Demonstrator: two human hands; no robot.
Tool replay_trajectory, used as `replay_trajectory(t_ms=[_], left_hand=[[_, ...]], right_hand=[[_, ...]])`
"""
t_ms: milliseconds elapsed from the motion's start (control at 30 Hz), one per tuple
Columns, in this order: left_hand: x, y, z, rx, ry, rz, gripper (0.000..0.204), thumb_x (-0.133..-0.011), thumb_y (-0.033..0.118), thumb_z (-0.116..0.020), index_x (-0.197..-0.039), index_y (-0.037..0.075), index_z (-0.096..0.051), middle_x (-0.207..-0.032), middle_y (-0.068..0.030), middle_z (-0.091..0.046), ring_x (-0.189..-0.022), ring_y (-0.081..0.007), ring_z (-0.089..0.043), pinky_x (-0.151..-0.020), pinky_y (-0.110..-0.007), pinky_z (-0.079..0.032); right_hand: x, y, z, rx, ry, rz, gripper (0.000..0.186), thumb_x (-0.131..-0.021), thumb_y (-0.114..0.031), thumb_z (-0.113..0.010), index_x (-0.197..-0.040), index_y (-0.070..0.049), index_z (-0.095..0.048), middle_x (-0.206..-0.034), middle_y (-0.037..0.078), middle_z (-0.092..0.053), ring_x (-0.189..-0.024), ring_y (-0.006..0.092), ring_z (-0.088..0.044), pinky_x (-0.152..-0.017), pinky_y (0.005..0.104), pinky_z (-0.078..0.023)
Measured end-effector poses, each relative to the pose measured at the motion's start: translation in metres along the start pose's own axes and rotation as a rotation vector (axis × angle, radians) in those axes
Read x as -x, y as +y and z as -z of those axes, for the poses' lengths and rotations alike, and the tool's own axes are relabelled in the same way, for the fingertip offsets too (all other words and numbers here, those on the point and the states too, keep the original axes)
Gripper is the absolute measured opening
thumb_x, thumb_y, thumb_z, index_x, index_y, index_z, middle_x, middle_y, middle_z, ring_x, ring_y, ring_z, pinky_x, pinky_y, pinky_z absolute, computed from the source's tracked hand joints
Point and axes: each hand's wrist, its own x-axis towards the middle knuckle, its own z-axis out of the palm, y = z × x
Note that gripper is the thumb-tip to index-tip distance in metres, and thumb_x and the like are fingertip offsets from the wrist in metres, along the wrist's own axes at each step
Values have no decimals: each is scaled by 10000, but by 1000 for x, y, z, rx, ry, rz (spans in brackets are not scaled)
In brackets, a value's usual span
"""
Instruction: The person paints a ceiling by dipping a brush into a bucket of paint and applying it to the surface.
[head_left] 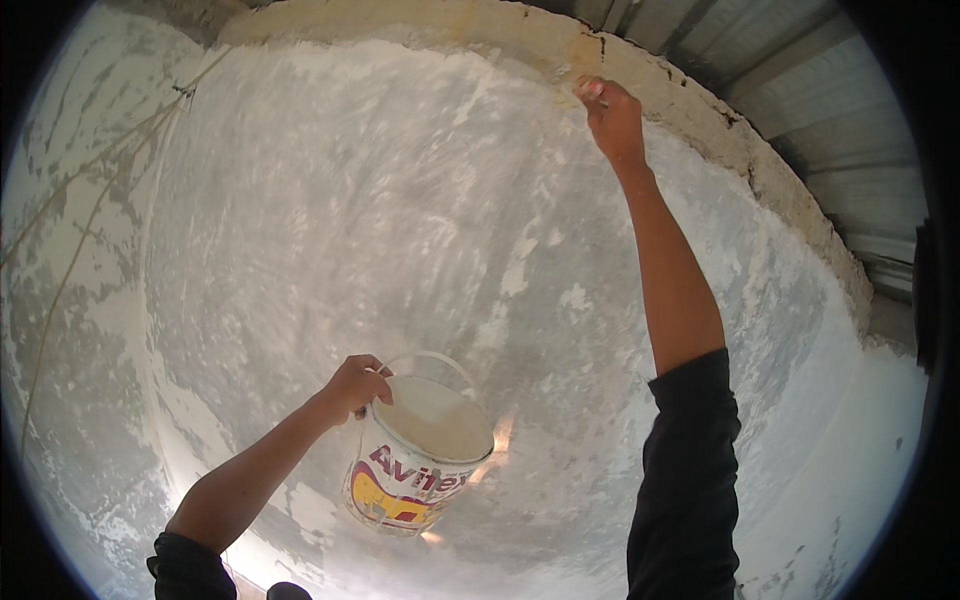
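Low down, the left hand (362,386) grasped the rim of a bucket (412,465), its fingers hooked over the edge on the near side to that hand. High up and to the right of it, the right hand (615,118) was raised with its fingers curled together; whether they clasped something small was too blurred to tell. Its fingertips were at the wall's upper border, though contact could not be made out.

The bucket hung tilted just right of the left hand, well below the right one, its mouth showing a pale interior. It was white, with a purple, yellow and red printed design, and its pale handle (432,356) arched above the mouth, beside the left fingers. Dark sleeves (686,470) covered both arms down to about the elbow.

Behind both hands spread a wall (400,220), mottled grey and white. Along its top, next to the right hand, ran a rough, cracked beige band (715,125). Beyond that hand, up and to the right, lay ribbed metal sheeting (850,160). Far to the left hand's upper left, thin cords (184,92) crossed a patchy side wall (105,285).
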Motion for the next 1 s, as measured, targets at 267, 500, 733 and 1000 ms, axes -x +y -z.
replay_trajectory(t_ms=[267,500,733,1000], left_hand=[[5,2,0,12,37,29,351,-563,-9,-643,-910,21,-598,-694,-108,-558,-494,-189,-483,-382,-321,-318],[1,-9,0,-24,68,67,338,-567,1,-657,-897,31,-592,-689,-100,-546,-490,-186,-474,-378,-324,-326],[18,-4,20,-67,161,29,331,-548,1,-647,-878,-18,-616,-713,-134,-578,-478,-213,-505,-397,-335,-386],[31,8,14,3,158,-23,330,-560,20,-646,-886,-14,-612,-710,-129,-577,-481,-209,-504,-395,-332,-376]], right_hand=[[162,-79,-14,155,-492,276,335,-754,52,-598,-1066,-53,-657,-1045,113,-606,-925,249,-618,-741,317,-550],[270,-166,8,-301,-758,102,266,-790,-30,-608,-1051,-76,-628,-960,81,-599,-924,241,-634,-701,336,-557],[143,-100,-5,-413,-684,-441,164,-896,-165,-624,-960,-24,-678,-822,68,-677,-705,124,-598,-663,291,-499],[-20,14,23,-12,-131,-124,160,-870,-115,-620,-947,15,-672,-780,171,-672,-707,222,-665,-674,323,-512]])
